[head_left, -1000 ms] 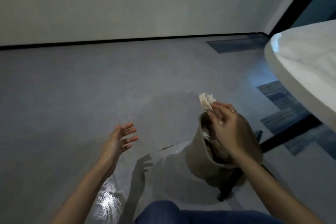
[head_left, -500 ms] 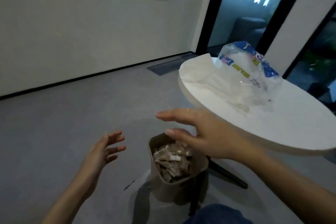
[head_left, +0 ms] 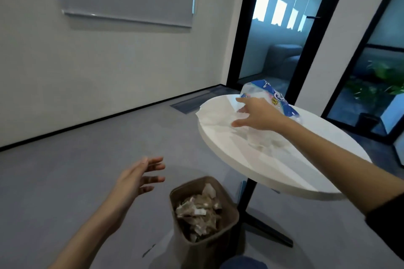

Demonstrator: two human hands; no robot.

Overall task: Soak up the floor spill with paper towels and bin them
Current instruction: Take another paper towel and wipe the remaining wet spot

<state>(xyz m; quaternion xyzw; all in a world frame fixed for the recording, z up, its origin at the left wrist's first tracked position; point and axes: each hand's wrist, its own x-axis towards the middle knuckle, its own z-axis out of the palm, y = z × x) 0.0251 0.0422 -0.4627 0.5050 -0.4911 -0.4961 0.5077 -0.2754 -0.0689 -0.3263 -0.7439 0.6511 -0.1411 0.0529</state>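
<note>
A brown bin (head_left: 227, 223) stands on the grey floor beside the table's leg, filled with crumpled used paper towels (head_left: 197, 208). On the round white table (head_left: 306, 172) lies a clear and blue plastic pack of paper towels (head_left: 265, 95), with a loose white towel sheet (head_left: 215, 110) spread at the table's near-left edge. My right hand (head_left: 256, 113) hovers over that sheet and the pack's open end, fingers spread, holding nothing. My left hand (head_left: 138, 178) floats open above the floor, left of the bin.
The table's black leg and foot (head_left: 262, 227) run along the floor right of the bin. A pale wall with a black skirting lies to the left, and a black-framed glass door (head_left: 273, 35) behind the table. My knee (head_left: 242, 263) shows at the bottom edge.
My right hand dropped the crumpled towel at the bin, then rose and reached over to the table's towel pack. My view lifted from the floor to the table. The left hand stayed open.
</note>
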